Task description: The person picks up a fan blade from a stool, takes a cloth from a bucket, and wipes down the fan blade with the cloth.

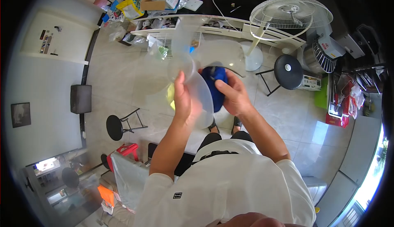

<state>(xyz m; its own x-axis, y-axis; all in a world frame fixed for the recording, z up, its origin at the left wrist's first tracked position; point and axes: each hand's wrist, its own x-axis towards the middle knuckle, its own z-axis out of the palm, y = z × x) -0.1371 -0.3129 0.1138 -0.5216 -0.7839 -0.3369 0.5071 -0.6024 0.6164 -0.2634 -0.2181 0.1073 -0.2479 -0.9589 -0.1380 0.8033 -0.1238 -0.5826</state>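
Out past the hands (238, 97), fan (290, 9) and stool (283, 77)

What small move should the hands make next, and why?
Probably ease the blue cloth along the edge of the translucent plastic piece, with the left hand bracing it. The right hand has the cloth bunched up right by that edge, and the left hand appears to be holding the piece, so a short stroke looks within easy reach.

Open floor (111, 77) left; fan (289, 9) and stool (287, 78) obstruct right.
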